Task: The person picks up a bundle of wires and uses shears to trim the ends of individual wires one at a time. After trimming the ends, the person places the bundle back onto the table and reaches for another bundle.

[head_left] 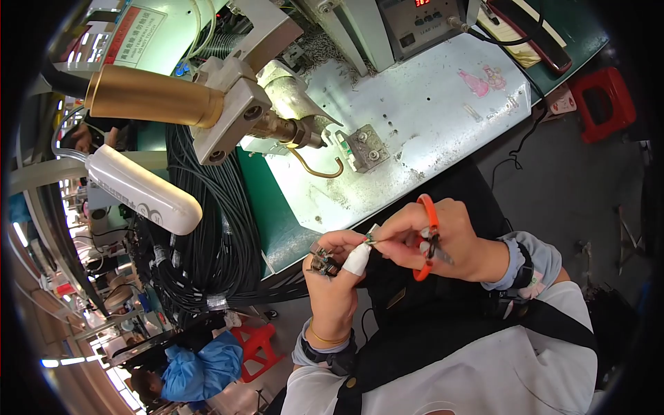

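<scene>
In front of the bench edge, both my hands meet at a small connector (pixel 372 234) with thin coloured wire ends. My left hand (pixel 330 301), its thumb wrapped in white tape, pinches the connector between thumb and forefinger. Several small metal connector pieces (pixel 324 263) are also tucked in its curled fingers. My right hand (pixel 460 238) is closed around small cutters with orange handles (pixel 429 209), their jaws pointing back toward the wrist. Its thumb and forefinger pinch at the wire ends; the exact contact is too small to make out.
Beyond my hands stands a soldering machine with a gold cylinder (pixel 155 97), above a metal fixture block (pixel 368 148) on a pale plate (pixel 449 117). Black cables (pixel 211 249) hang at left beneath a white lamp (pixel 145 190). A person in blue (pixel 200 370) sits lower left; a red stool (pixel 604 104) stands right.
</scene>
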